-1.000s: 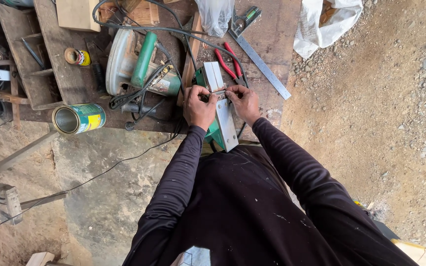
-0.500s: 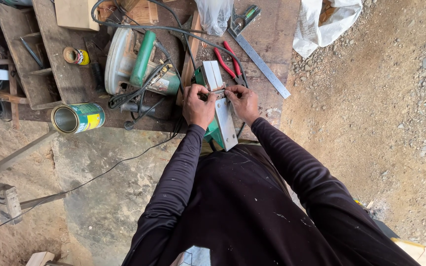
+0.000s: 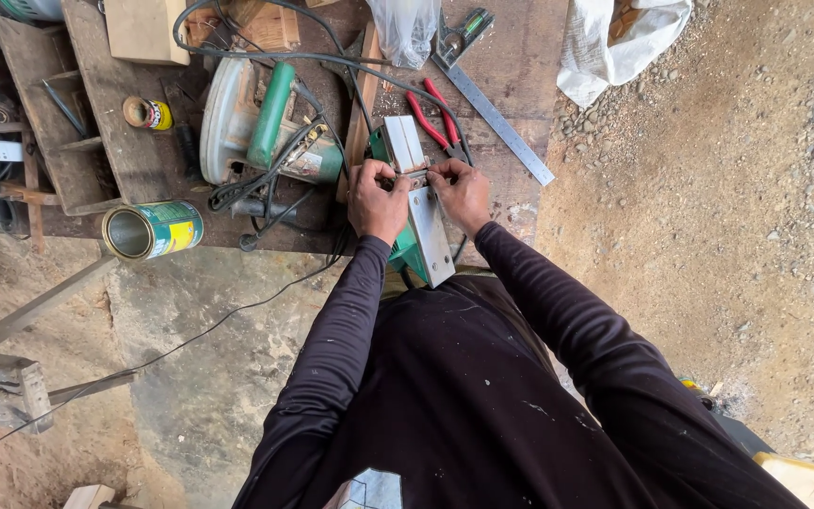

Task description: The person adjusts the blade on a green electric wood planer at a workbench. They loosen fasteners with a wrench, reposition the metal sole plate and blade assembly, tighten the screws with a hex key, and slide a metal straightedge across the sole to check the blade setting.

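Wooden workbench [image 3: 520, 66] carries all tools. Circular saw [image 3: 256, 127], green handle, lies left of centre, black cable looped around it. Electric planer [image 3: 416, 203], green body with grey sole plate facing up, sits at the bench's near edge. Left hand [image 3: 376, 200] and right hand [image 3: 462, 193] grip it from either side, fingertips curled and pinching at its middle. Open tin can [image 3: 151, 229] lies left; red pliers [image 3: 433, 118] beyond the planer.

Electric planer [image 3: 416, 203] is showing a smooth, bare metal sole over green plastic; beside it, the wooden workbench [image 3: 124, 141] is looking rough, matt, worn.
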